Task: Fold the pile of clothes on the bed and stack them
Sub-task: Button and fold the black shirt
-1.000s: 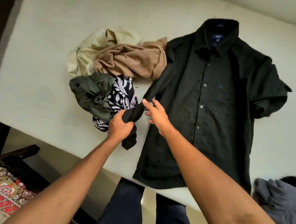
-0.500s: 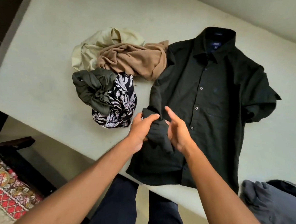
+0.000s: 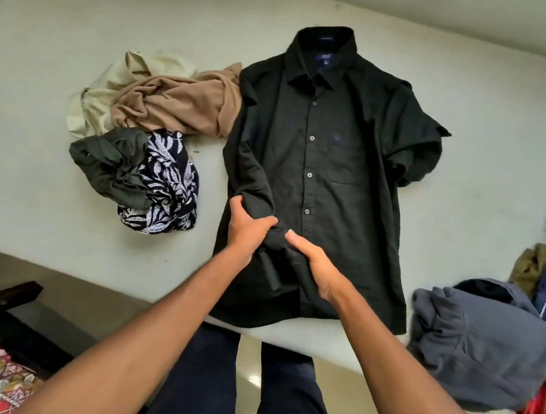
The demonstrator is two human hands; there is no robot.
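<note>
We see a pale off-white bed [image 3: 36,175] bearing a black buttoned shirt [image 3: 335,159] spread flat, a crumpled heap of cream, tan, olive and leaf-printed clothes [image 3: 171,107] just beside it, and a bunched grey garment [image 3: 481,348] at its right edge.

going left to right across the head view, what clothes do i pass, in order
dark olive crumpled garment → navy crumpled garment with white leaf print → black button-up shirt → grey bundled garment. The cream garment and tan garment overlap the first two, so they are left out.
</note>
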